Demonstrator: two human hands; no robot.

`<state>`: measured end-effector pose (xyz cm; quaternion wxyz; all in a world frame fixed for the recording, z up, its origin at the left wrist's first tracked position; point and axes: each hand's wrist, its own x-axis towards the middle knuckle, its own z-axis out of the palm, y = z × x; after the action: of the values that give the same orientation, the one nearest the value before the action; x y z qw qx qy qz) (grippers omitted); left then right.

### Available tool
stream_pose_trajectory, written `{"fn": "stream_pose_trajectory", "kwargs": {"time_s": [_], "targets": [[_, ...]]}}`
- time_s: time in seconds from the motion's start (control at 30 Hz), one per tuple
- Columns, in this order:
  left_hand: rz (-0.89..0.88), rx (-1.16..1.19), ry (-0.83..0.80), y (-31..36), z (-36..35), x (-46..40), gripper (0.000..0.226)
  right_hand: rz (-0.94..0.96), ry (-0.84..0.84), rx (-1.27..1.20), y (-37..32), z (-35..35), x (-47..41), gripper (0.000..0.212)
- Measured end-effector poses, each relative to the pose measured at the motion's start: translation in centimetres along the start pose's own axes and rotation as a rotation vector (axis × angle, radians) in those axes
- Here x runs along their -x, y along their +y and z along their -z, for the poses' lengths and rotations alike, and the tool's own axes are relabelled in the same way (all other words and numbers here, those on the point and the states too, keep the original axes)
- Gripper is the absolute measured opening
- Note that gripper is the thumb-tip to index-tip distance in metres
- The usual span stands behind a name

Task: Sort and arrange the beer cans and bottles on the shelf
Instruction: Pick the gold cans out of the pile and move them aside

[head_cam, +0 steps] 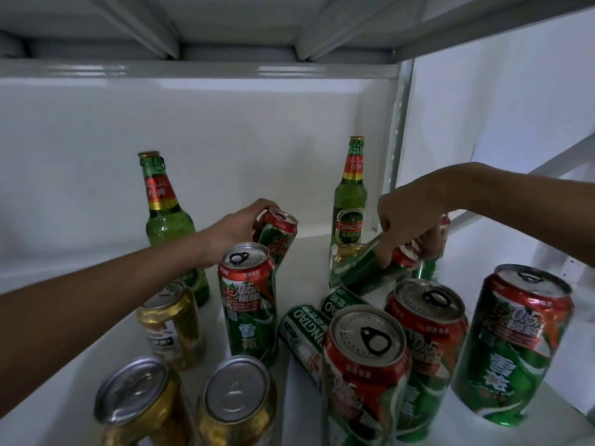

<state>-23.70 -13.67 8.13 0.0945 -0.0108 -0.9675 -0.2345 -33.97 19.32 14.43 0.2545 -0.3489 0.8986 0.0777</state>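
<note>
My left hand [236, 228] grips a tilted red-and-green beer can [277, 235] near the middle back of the white shelf [309, 249]. My right hand [409, 226] closes over the neck of a green bottle [357, 268] that lies on its side, and its fingers also touch a red-and-green can [434, 249] behind it. Two green Tsingtao bottles stand upright: one at the back left [164, 217], one at the back right [350, 204]. Several red-and-green cans stand in front, among them one in the middle [249, 304] and one at the right [515, 346].
Three gold cans stand at the front left, one of them here [172, 326]. Two green Tsingtao cans [304, 336] lie on their sides in the middle. A white back wall [225, 130], an upper shelf board and a perforated upright post [401, 123] enclose the space.
</note>
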Motion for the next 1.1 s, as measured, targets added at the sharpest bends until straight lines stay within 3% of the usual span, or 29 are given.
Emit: {"fn": "stream_pose_trajectory", "kwargs": {"time_s": [0.07, 0.13, 0.33, 0.77, 1.1], "targets": [[0.012, -0.016, 0.038, -0.8, -0.1, 0.3, 0.07, -0.017, 0.132, -0.007, -4.8, 3.7, -1.2, 0.03], [0.063, 0.002, 0.075, -0.6, 0.2, 0.8, 0.065, 0.044, 0.218, 0.036, -5.4, 5.0, -2.5, 0.034], [0.19, -0.009, 0.14, 0.1, 1.2, 2.4, 0.059, 0.172, 0.314, -0.017, -7.0, 6.0, -5.9, 0.043], [0.354, -0.065, 0.115, 2.5, 3.0, 4.1, 0.063, 0.347, 0.265, -0.006, -13.1, 7.3, -10.4, 0.047], [0.352, -0.241, 0.02, 2.9, 4.2, 3.8, 0.064, 0.385, 0.228, -0.218, -12.0, 6.4, -10.7, 0.056]]}}
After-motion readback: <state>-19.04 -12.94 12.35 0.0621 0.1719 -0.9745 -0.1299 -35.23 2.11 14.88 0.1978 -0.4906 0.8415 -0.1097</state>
